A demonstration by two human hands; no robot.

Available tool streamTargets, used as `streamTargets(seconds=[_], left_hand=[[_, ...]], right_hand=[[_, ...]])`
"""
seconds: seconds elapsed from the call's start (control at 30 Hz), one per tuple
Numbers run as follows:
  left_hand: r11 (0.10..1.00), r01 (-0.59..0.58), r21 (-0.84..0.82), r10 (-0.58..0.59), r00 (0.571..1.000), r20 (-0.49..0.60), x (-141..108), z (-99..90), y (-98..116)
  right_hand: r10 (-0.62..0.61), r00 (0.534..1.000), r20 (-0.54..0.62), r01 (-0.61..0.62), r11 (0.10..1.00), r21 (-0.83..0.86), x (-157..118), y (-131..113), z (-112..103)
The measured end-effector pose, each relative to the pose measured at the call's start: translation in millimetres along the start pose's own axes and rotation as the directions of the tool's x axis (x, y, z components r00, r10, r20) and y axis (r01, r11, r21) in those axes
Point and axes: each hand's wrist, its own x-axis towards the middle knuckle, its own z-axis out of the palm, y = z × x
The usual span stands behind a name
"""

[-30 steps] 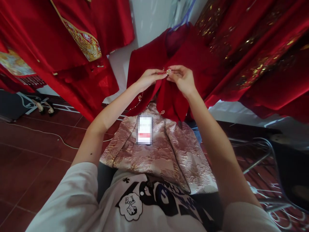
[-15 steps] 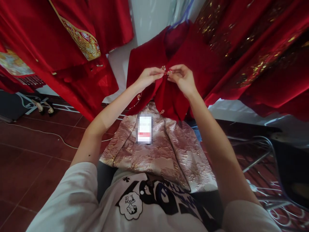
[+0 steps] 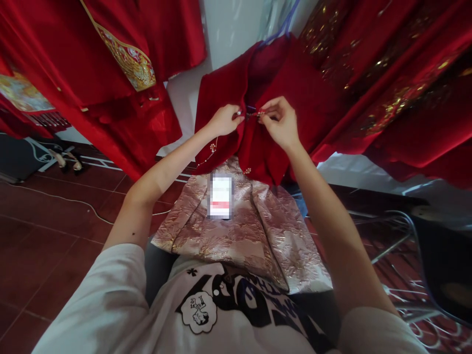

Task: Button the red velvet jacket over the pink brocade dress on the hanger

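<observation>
A red jacket [image 3: 221, 88] hangs in front of me on a blue-purple hanger [image 3: 282, 29], its front edges apart at chest height. My left hand [image 3: 226, 119] pinches the left front edge, a small shiny ornament showing at its fingertips. With closed fingertips, my right hand [image 3: 280, 120] grips a gold flower fastener [image 3: 261, 113] on the right front edge. Lower down, another gold flower ornament [image 3: 213, 147] with a beaded string sits on the left panel, and a further flower ornament [image 3: 247, 171] on the right one.
A pink-gold brocade garment [image 3: 239, 241] lies across my lap, with a blurred phone-like rectangle [image 3: 220, 196] on it. Red embroidered garments [image 3: 121, 59] hang on both sides. A dark chair [image 3: 442, 255] stands at right; shoes [image 3: 66, 161] and a cable [image 3: 73, 200] are at left.
My hands, close together before, have drawn apart, the left one moving leftward. The jacket's front edges have parted between them. My right hand stays nearly in place.
</observation>
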Motion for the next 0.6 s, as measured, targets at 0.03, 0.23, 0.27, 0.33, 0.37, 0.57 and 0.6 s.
streamTargets(seconds=[0.03, 0.23, 0.27, 0.33, 0.37, 0.57, 0.6], left_hand=[[0.999, -0.024, 0.029, 0.025, 0.999, -0.028, 0, -0.4, 4], [0.997, -0.07, 0.017, 0.072, 0.989, -0.133, -4, 14.2, 19], [0.998, -0.068, -0.007, 0.067, 0.988, -0.141, -5, 16.3, 21], [0.997, -0.056, -0.059, 0.046, 0.986, -0.158, -7, 18.2, 24], [0.995, -0.047, -0.083, 0.033, 0.986, -0.163, -7, 17.9, 26], [0.993, -0.035, -0.115, 0.016, 0.987, -0.163, -8, 9.9, 28], [0.993, -0.033, -0.11, 0.015, 0.988, -0.155, -8, 9.1, 27]], right_hand=[[-0.003, 1.0, 0.001, 0.003, 1.0, -0.004, 0, 1, 1], [-0.004, 1.0, -0.018, 0.003, 1.0, -0.008, 1, -1, 7], [0.003, 1.0, -0.016, -0.003, 1.0, -0.003, 0, -3, 7], [0.01, 1.0, -0.005, -0.01, 1.0, 0.008, -1, -6, 6], [0.01, 1.0, 0.0, -0.01, 1.0, 0.013, -2, -8, 6], [0.013, 1.0, -0.001, -0.013, 1.0, 0.01, -4, -11, 5], [0.014, 1.0, -0.001, -0.014, 1.0, 0.013, -3, -11, 6]])
